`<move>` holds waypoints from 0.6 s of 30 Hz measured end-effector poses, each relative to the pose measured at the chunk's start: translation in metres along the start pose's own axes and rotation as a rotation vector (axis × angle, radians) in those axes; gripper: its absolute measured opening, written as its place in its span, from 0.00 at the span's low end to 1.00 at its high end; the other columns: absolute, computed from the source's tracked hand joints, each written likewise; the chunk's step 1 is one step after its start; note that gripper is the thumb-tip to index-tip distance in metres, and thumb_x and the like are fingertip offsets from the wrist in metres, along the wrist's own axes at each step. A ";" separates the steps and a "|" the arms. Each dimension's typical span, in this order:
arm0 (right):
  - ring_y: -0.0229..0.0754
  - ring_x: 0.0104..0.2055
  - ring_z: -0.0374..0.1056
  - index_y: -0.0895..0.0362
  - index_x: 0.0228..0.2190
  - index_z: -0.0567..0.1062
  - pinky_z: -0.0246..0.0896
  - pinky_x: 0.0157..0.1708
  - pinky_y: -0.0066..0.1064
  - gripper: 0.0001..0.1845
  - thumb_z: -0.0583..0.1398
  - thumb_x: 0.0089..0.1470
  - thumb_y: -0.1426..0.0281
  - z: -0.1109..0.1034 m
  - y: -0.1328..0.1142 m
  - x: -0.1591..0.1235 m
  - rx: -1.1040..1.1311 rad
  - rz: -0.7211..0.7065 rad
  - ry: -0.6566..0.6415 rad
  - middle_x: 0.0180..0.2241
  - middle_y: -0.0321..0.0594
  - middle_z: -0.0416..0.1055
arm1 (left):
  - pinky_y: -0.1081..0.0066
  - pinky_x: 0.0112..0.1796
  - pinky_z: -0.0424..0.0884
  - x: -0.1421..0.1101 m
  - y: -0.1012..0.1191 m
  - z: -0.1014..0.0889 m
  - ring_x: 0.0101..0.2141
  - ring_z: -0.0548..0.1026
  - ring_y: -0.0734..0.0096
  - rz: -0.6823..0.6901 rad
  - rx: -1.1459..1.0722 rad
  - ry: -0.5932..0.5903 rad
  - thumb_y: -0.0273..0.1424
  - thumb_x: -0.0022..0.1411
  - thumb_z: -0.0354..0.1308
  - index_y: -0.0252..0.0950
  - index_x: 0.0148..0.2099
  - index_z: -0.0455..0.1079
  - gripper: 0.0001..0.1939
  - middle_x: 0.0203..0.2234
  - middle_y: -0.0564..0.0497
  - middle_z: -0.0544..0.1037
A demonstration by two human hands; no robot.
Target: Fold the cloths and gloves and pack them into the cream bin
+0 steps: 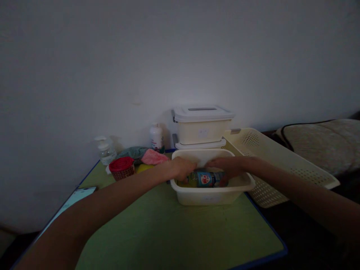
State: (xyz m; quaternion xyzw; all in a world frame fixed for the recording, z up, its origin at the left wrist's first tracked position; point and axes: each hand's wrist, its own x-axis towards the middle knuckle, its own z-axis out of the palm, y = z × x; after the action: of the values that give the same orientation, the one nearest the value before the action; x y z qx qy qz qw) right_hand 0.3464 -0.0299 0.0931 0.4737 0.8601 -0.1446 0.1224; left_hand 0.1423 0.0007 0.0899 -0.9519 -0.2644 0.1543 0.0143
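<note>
Forearms (120,197) slant inward, both hands (182,168) touching a bottle (204,179).

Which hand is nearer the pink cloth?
Left. The left hand is at the left end of the tub, just right of the pink cloth; the right hand is farther off, toward the tub's right end.

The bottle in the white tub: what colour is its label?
The label is mainly light blue, with some red and white; it shows best in the head view.
</note>
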 end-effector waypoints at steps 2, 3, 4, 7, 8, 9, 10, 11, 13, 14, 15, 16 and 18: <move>0.52 0.51 0.67 0.58 0.52 0.69 0.61 0.50 0.40 0.34 0.65 0.40 0.64 -0.025 0.001 -0.009 0.071 0.060 0.037 0.51 0.49 0.69 | 0.66 0.39 0.69 -0.009 -0.004 -0.017 0.45 0.74 0.55 -0.001 -0.001 0.029 0.38 0.53 0.61 0.34 0.56 0.62 0.29 0.49 0.39 0.74; 0.51 0.48 0.68 0.59 0.50 0.70 0.63 0.47 0.39 0.33 0.64 0.42 0.62 -0.041 0.002 -0.015 0.128 0.069 0.034 0.49 0.49 0.71 | 0.66 0.38 0.69 -0.014 -0.007 -0.028 0.44 0.74 0.56 -0.007 -0.022 0.053 0.39 0.55 0.59 0.34 0.55 0.63 0.27 0.47 0.40 0.75; 0.49 0.47 0.69 0.60 0.48 0.71 0.64 0.45 0.38 0.30 0.63 0.43 0.60 -0.057 0.003 -0.021 0.186 0.053 0.042 0.48 0.49 0.71 | 0.68 0.36 0.68 -0.018 -0.012 -0.039 0.41 0.75 0.58 -0.003 -0.045 0.083 0.39 0.56 0.57 0.34 0.54 0.64 0.25 0.44 0.41 0.76; 0.45 0.43 0.71 0.59 0.37 0.76 0.64 0.44 0.35 0.20 0.61 0.46 0.58 -0.108 0.011 -0.040 0.289 0.037 0.062 0.39 0.42 0.76 | 0.71 0.33 0.67 -0.027 -0.029 -0.074 0.34 0.75 0.66 -0.040 -0.152 0.296 0.36 0.58 0.55 0.32 0.47 0.69 0.17 0.35 0.45 0.78; 0.44 0.42 0.71 0.59 0.35 0.77 0.64 0.44 0.35 0.19 0.61 0.46 0.58 -0.123 0.015 -0.046 0.294 0.062 0.090 0.36 0.39 0.76 | 0.70 0.33 0.66 -0.029 -0.036 -0.085 0.33 0.74 0.66 -0.100 -0.165 0.438 0.34 0.57 0.54 0.32 0.44 0.70 0.14 0.33 0.46 0.77; 0.42 0.41 0.71 0.58 0.35 0.77 0.63 0.44 0.34 0.17 0.61 0.46 0.59 -0.136 0.019 -0.051 0.297 0.099 0.133 0.36 0.37 0.76 | 0.69 0.34 0.66 -0.030 -0.043 -0.095 0.33 0.73 0.65 -0.155 -0.171 0.567 0.32 0.56 0.54 0.31 0.40 0.71 0.12 0.32 0.46 0.76; 0.39 0.41 0.70 0.59 0.35 0.77 0.62 0.45 0.33 0.16 0.60 0.48 0.61 -0.147 0.024 -0.055 0.317 0.140 0.211 0.36 0.37 0.76 | 0.67 0.36 0.66 -0.029 -0.050 -0.104 0.33 0.73 0.64 -0.198 -0.190 0.684 0.30 0.55 0.54 0.31 0.37 0.71 0.09 0.30 0.46 0.76; 0.37 0.40 0.70 0.62 0.35 0.77 0.61 0.44 0.33 0.16 0.58 0.51 0.63 -0.156 0.029 -0.058 0.346 0.191 0.324 0.36 0.38 0.75 | 0.66 0.38 0.66 -0.028 -0.057 -0.112 0.34 0.73 0.64 -0.238 -0.228 0.794 0.28 0.53 0.55 0.32 0.34 0.71 0.07 0.30 0.46 0.75; 0.35 0.38 0.69 0.64 0.34 0.76 0.61 0.44 0.33 0.14 0.56 0.54 0.66 -0.166 0.042 -0.059 0.456 0.283 0.565 0.35 0.41 0.74 | 0.63 0.42 0.65 -0.023 -0.071 -0.124 0.37 0.72 0.62 -0.305 -0.350 0.957 0.25 0.49 0.56 0.32 0.31 0.70 0.04 0.29 0.46 0.73; 0.35 0.38 0.69 0.64 0.32 0.76 0.61 0.45 0.34 0.12 0.56 0.55 0.68 -0.168 0.048 -0.057 0.518 0.321 0.683 0.35 0.42 0.74 | 0.62 0.43 0.64 -0.019 -0.078 -0.129 0.37 0.72 0.61 -0.339 -0.446 1.003 0.24 0.47 0.57 0.32 0.29 0.69 0.04 0.30 0.46 0.73; 0.36 0.38 0.68 0.64 0.31 0.75 0.60 0.45 0.35 0.10 0.57 0.55 0.70 -0.167 0.055 -0.054 0.577 0.348 0.796 0.35 0.43 0.73 | 0.61 0.44 0.65 -0.014 -0.083 -0.131 0.38 0.72 0.60 -0.369 -0.567 1.036 0.24 0.46 0.58 0.33 0.29 0.68 0.04 0.30 0.45 0.72; 0.36 0.38 0.67 0.63 0.29 0.74 0.60 0.46 0.36 0.09 0.57 0.55 0.71 -0.164 0.062 -0.050 0.601 0.373 0.874 0.34 0.44 0.72 | 0.61 0.44 0.65 -0.008 -0.088 -0.133 0.39 0.71 0.60 -0.403 -0.709 1.060 0.25 0.46 0.58 0.33 0.30 0.67 0.05 0.31 0.44 0.72; 0.38 0.37 0.66 0.61 0.25 0.70 0.60 0.46 0.40 0.12 0.56 0.57 0.68 -0.153 0.073 -0.038 0.617 0.425 0.965 0.32 0.44 0.71 | 0.60 0.45 0.65 0.005 -0.096 -0.132 0.43 0.71 0.58 -0.480 -0.990 1.084 0.27 0.47 0.58 0.34 0.32 0.65 0.07 0.35 0.43 0.72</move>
State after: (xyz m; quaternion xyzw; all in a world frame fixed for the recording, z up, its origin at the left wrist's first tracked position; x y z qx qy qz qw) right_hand 0.4173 0.0335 0.2388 0.6607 0.6235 -0.1284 -0.3979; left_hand 0.1385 0.0932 0.2249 -0.7066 -0.4578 -0.4768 -0.2526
